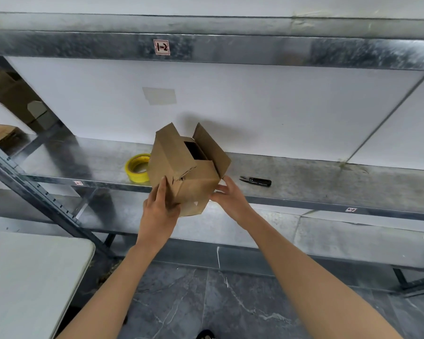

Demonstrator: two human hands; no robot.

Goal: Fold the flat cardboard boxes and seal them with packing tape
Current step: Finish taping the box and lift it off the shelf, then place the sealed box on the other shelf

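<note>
A small brown cardboard box (181,165) is held tilted in the air over the front edge of the metal shelf (304,177). Its upper flaps stand partly open and show a dark inside. My left hand (160,209) holds the box's lower left side, fingers flat along the cardboard and thumb against its front. My right hand (229,194) grips the lower right corner from the side. A roll of yellow packing tape (136,168) lies on the shelf just left of the box, partly hidden behind it.
A black cutter (256,181) lies on the shelf to the right of the box. More cardboard boxes (15,99) sit at the far left behind a slanted rack post. A white table (30,277) stands at lower left. Dark tiled floor below.
</note>
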